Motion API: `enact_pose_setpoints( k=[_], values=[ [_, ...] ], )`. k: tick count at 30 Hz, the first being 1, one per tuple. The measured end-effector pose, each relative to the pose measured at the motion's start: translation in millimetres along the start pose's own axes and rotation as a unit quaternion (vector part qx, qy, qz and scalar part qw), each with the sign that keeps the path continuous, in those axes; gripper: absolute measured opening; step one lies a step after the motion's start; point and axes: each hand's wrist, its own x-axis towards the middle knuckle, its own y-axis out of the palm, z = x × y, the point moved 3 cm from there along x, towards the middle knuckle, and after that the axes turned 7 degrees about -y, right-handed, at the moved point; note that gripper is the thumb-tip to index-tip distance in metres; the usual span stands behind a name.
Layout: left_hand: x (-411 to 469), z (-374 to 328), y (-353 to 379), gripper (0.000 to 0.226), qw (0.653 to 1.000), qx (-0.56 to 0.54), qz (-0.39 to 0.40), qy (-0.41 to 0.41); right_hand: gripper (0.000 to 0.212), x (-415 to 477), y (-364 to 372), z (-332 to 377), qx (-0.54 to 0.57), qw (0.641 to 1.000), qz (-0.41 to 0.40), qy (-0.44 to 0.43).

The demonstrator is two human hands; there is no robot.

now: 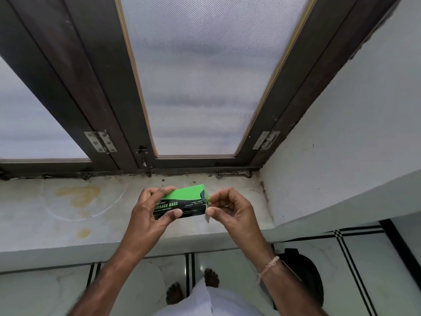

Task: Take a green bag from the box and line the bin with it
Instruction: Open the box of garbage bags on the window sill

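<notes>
Two hands hold the green box (182, 202) above the stone sill (68, 215): the left hand (148, 210) is wrapped around its left end, and the right hand (227, 209) pinches the flap at its right end. If the pinch pulls too hard, the flap may rip or the box may slip and fall. The dark bin (305, 272) sits on the floor at the right and has no bag in it yet.

1 head view looks steeply down, close over a windowsill (109, 226).

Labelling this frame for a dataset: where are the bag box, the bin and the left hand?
bag box (190, 197): head view, green top face.
bin (303, 267): head view, dark rim.
left hand (148, 213): head view, back of hand.
</notes>
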Motion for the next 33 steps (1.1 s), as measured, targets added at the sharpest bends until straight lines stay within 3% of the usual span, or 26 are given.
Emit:
enact_pose_setpoints(
  k=[4, 10, 13, 26, 30, 33],
  values=[
    [-1.2, -0.5, 0.9, 0.049, 1.0, -0.003, 0.014, 0.008, 0.038, 0.1, 4.5, 5.9, -0.092, 0.995, -0.015, -0.036],
    [-1.5, -0.3, -2.1, 0.05, 1.0, 0.001, -0.005, 0.003, 0.02, -4.4, 7.8, 12.5, -0.105, 0.991, -0.019, -0.084],
    [-3.3, -3.7, -3.1, 0.05, 1.0, 0.004, -0.014, 0.003, 0.021, -5.7, 9.4, 12.2, -0.096, 0.991, -0.023, -0.085],
    [-0.6, -9.7, -15.4, 0.054, 0.999, 0.022, 0.008, 0.03, 0.061, 4.1, 10.3, 18.2, -0.086, 0.996, 0.023, -0.022],
    [0.3, -12.1, -19.8, 0.054, 0.994, 0.084, 0.026, 0.066, 0.059, 1.2, 11.7, 9.6, -0.045, 0.997, 0.057, 0.022],
    [5.5, -26.5, -22.3, 0.058, 0.968, 0.218, 0.022, 0.122, 0.058, -4.8, 14.2, 0.4, 0.007, 0.997, 0.061, 0.051]
  ],
)
